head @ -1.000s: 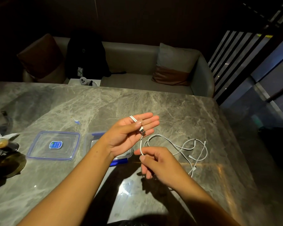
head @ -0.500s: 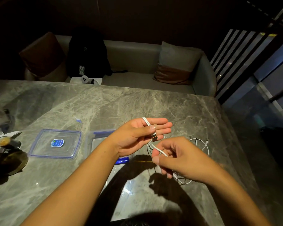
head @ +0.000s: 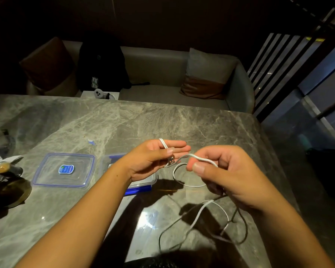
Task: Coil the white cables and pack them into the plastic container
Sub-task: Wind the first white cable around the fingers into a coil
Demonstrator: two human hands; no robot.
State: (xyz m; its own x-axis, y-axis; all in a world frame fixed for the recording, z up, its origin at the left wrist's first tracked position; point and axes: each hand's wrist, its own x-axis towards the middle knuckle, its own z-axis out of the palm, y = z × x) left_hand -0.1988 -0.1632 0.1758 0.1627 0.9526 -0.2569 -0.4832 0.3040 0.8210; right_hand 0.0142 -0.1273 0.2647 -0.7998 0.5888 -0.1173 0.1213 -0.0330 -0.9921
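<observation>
While the left hand (head: 153, 161) pins the white cable (head: 190, 183) (palm up), right hand (head: 226, 175) pinches it

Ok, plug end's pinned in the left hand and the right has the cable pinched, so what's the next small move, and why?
Probably sweep the right hand over the left hand to lay another turn. The left thumb pins the white cable near its USB plug, one loop already crosses the fingers, and much slack trails on the table.
</observation>
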